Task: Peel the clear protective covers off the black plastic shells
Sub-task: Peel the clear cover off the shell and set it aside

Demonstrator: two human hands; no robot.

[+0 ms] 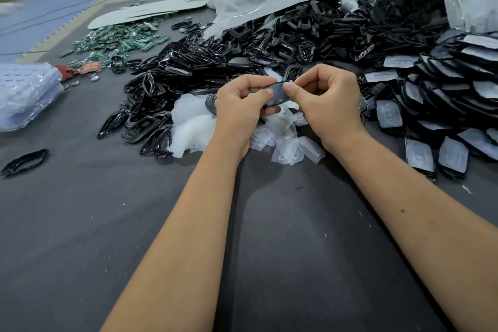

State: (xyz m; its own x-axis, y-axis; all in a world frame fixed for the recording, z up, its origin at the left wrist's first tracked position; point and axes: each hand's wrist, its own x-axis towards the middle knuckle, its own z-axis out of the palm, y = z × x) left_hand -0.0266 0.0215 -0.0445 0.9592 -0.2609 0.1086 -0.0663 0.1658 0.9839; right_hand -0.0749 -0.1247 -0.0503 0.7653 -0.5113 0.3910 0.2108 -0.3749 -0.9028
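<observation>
Both hands point(285, 105) pinch one shell point(277, 93); peeled covers point(285, 148) beneath, black frames point(167, 84) left.

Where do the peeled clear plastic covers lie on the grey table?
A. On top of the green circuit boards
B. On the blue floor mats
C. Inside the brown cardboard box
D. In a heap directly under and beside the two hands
D: the loose clear plastic covers are heaped on the grey table just below the left hand and right hand, which together hold one black plastic shell.
</observation>
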